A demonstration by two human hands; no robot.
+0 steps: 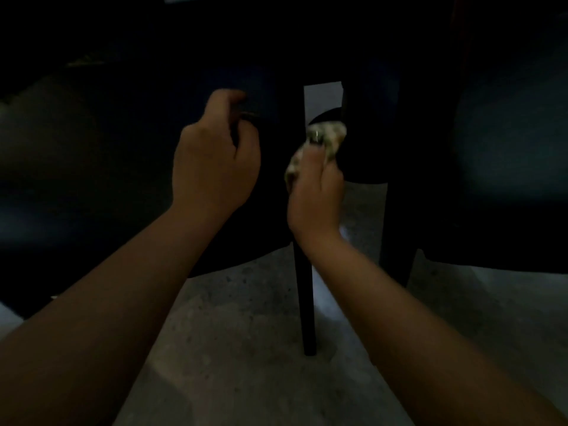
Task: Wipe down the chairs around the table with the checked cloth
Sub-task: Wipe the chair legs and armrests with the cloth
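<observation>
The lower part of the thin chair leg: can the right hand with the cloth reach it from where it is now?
Probably yes. The right hand holds the checked cloth against the chair leg, and nothing blocks the way down.

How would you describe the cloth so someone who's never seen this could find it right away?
Start at the thin dark chair leg standing on the pale floor mid-frame and follow it up. The right hand grips the checked cloth bunched there. It is the only light, patterned thing among dark furniture.

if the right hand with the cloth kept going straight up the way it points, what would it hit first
Probably the dark chair seat's underside. The right hand grips the pale checked cloth by the thin black chair leg; depth is unclear in the dim light.
</observation>
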